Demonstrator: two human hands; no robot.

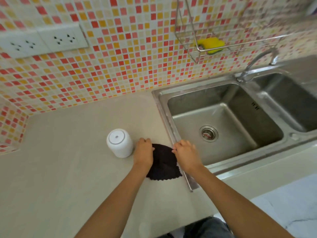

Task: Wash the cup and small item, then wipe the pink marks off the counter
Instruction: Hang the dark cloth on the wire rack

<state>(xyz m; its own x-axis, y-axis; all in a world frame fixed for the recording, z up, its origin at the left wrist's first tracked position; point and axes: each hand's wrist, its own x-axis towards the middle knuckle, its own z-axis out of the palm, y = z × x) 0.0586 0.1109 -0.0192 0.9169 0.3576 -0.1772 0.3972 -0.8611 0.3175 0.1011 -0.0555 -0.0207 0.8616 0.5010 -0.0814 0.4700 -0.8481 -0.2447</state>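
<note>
Counter (pixel 68 177) looks clean from here, honestly can't spot any pink marks on it. Sink (pixel 223 127) sits off at 3 o'clock, nothing in it. Cup (pixel 120 143) stands upside down at 9 o'clock, just beside the left hand (pixel 143 152). Dark cloth (pixel 163 164) is stretched between both hands, long axis running 9 to 3, right hand (pixel 186 155) pinching its other top corner. Both equally near, I'd guess it's being spread or folded.
</note>
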